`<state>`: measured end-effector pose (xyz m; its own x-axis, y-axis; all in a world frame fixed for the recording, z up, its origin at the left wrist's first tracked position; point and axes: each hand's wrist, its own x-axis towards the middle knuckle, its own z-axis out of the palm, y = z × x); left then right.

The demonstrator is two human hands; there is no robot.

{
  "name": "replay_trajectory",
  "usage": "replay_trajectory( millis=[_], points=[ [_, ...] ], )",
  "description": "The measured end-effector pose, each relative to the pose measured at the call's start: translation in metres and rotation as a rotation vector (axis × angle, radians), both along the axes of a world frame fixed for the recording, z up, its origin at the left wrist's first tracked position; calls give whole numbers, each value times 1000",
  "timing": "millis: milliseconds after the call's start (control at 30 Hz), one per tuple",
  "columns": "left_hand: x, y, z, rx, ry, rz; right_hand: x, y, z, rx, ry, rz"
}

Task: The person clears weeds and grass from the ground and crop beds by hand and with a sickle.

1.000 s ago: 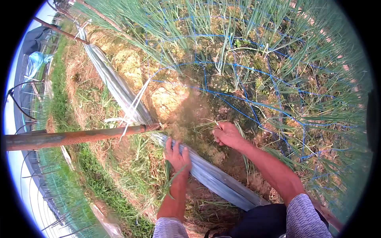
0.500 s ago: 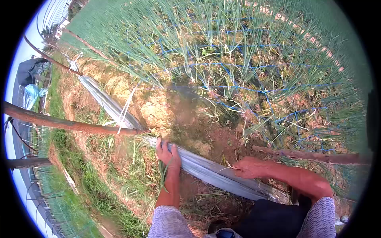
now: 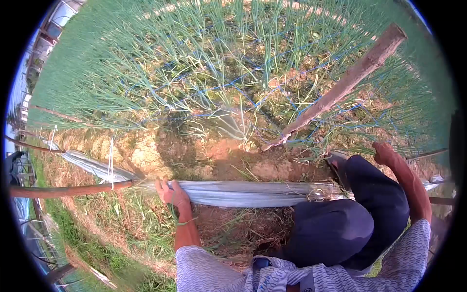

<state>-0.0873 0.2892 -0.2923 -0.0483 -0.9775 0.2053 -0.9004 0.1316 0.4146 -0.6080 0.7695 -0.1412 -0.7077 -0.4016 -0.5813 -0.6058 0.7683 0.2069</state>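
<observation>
My left hand (image 3: pixel 172 193) rests near the left end of a long grey plastic sheet (image 3: pixel 243 191), fingers spread and pointing away from me. Thin green leaves (image 3: pixel 173 213) lie by its wrist; whether the palm presses on them I cannot tell. Out to the right, beyond my bent knees, my right hand (image 3: pixel 386 153) is low among the green onion plants (image 3: pixel 408 129). Its fingers are curled closed, and what is in them is hidden. Green blades show just left of that hand.
A wooden stake (image 3: pixel 340 92) leans up out of the bed at right. Another pole (image 3: pixel 73 191) with white string (image 3: pixel 111 165) juts in from the left. Blue netting strings (image 3: pixel 233 86) cross the plants. My dark-trousered knees (image 3: pixel 335 228) are close in front, with grass (image 3: pixel 107 243) at lower left.
My view has turned and pulled back, bringing my knees and the leaning stake into sight. My right hand has left the sheet's edge and moved far right; my left hand stays on the sheet.
</observation>
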Motion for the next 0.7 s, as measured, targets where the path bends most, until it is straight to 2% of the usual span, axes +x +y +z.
replay_trajectory(
  millis=[67,133,200,233,367,467,500,533,600,633,700],
  points=[
    [10,-6,-21,-53,-4,-30,26,10,-8,-102,-87,19],
    [2,-1,-11,-29,-27,-49,49,2,-3,-185,-148,193],
    [-8,5,7,163,24,82,63,-12,10,-276,-172,376],
    [-9,6,4,168,20,36,73,-15,23,-317,-175,387],
    [3,0,-18,32,-56,30,111,-26,88,-457,-191,129],
    [18,-11,-39,-43,-104,0,125,2,107,-355,-307,-7],
    [19,-14,-44,-65,-124,14,131,11,113,-393,-275,16],
    [16,-13,-43,-62,-124,-19,135,19,118,-410,-260,0],
    [13,-13,-36,52,-165,68,144,37,121,-416,-253,-77],
    [27,-25,-49,51,-174,39,148,47,122,-419,-256,-128],
    [54,-50,-93,-49,-521,51,158,66,122,-412,-258,-231]
  ],
)
